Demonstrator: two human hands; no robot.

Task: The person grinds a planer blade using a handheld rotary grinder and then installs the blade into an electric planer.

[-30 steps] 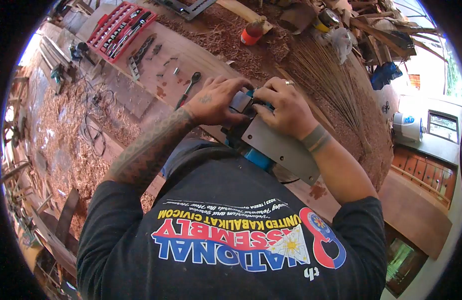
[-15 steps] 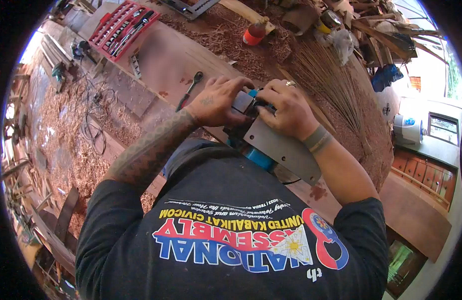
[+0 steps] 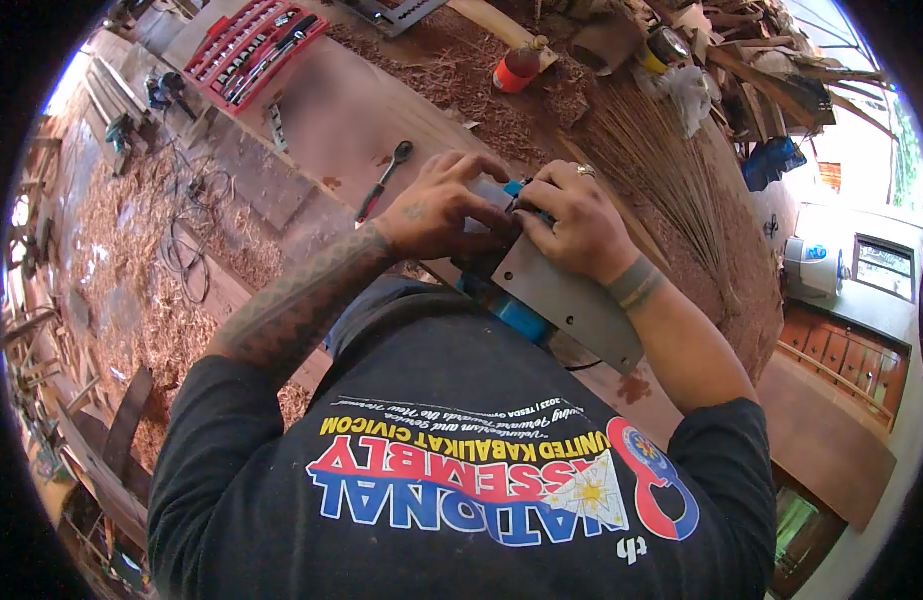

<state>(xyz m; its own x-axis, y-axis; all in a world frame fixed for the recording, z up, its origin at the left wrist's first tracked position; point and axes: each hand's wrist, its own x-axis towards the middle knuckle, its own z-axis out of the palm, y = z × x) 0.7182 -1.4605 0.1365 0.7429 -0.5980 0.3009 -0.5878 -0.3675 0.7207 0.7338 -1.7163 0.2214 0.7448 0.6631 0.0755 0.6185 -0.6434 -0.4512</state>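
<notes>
A teal power planer (image 3: pixel 523 318) with a flat grey metal plate (image 3: pixel 572 305) facing up lies across a wooden plank in front of my body. My left hand (image 3: pixel 447 208) curls around the planer's front end, with its thumb and fingers on either side of a grey metal part. From the other side, my right hand (image 3: pixel 577 222) presses bent fingers and thumb on the planer's middle, beside the plate's edge. The two hands' fingertips nearly meet there, and what lies between them is hidden. A ratchet wrench (image 3: pixel 386 180) rests on the plank just beyond my left hand.
An open red socket set (image 3: pixel 255 52) sits at the plank's far end. Farther back are an orange-red container (image 3: pixel 517 70), a metal square (image 3: pixel 392 14) and wood shavings. Long thin sticks (image 3: pixel 672 190) lie to the right. Cables (image 3: pixel 187 262) lie on the left. Part of the plank is blurred.
My left hand's fingers have lifted and spread a little more around the grey metal part. My right hand has barely moved. The view has shifted slightly.
</notes>
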